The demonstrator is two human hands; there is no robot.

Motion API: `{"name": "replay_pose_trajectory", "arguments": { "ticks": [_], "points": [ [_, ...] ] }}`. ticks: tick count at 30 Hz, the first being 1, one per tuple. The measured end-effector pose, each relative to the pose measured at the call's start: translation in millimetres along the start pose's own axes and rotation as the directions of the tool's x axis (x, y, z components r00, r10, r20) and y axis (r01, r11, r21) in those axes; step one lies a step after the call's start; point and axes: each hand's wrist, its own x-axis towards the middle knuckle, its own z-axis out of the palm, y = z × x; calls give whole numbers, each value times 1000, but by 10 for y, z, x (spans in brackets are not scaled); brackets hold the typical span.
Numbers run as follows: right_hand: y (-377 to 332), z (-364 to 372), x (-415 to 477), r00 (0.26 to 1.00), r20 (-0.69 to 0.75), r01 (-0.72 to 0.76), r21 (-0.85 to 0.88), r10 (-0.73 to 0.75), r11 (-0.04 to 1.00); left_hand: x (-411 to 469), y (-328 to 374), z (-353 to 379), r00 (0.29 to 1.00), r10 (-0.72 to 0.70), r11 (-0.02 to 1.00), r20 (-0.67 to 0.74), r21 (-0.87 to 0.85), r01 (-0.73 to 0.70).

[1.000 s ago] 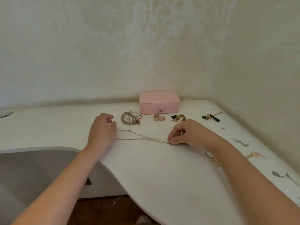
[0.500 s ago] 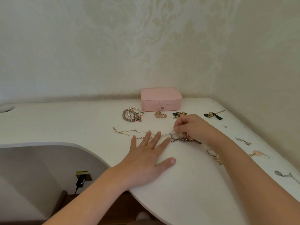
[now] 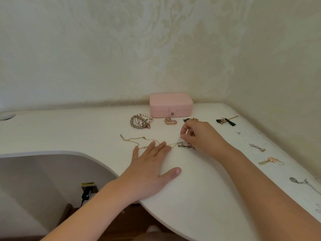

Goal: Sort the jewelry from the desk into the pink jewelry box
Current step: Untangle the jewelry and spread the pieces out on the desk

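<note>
Gold and thin: the chain necklace (image 3: 139,139) lies slack across the white desk (image 3: 69,133), in front of the pink jewelry box (image 3: 171,105). The box is closed, snap tab (image 3: 172,113) fastened. My left hand (image 3: 149,169) lies flat with fingers straight, tips on the chain's middle, gripping nothing. My right hand (image 3: 199,136) pinches the chain between thumb and forefinger, just above the grey pendant (image 3: 185,145).

My read: use the left as an anchor and gather the chain through the right in short pulls so it can't knot. Lift the pendant last, since the heavy end would swing. Steer clear of the beaded bracelets (image 3: 140,121), a snag risk. The box needs opening first, so one hand must free up.
</note>
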Motion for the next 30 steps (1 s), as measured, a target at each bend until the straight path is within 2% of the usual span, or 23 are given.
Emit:
{"name": "replay_pose_trajectory", "arguments": {
  "ticks": [2,7,10,13,23,26,30],
  "points": [
    [21,-25,-9,1000,26,-2,17,1,1000,-26,-16,-11,1000,0,1000,7,-14,0],
    [45,-121,-40,973,224,-82,121,53,989,-91,-105,-35,1000,16,997,-2,-70,-16],
    [-3,-130,-70,964,264,-57,139,19,989,-135,-172,-42,1000,18,992,-13,-123,-20],
    [-58,-106,-86,964,267,-40,99,12,994,-172,-213,-41,1000,6,990,-19,-142,-8],
    [-108,22,-47,987,148,-95,201,66,975,-191,-197,-74,1000,-21,993,2,-113,21],
    [-129,43,-8,987,126,-144,385,103,912,-186,-194,-86,1000,-27,994,7,-110,28],
    [-115,-13,18,978,131,-209,646,163,734,-172,-216,-100,999,-32,991,7,-131,32]
  ]
}}
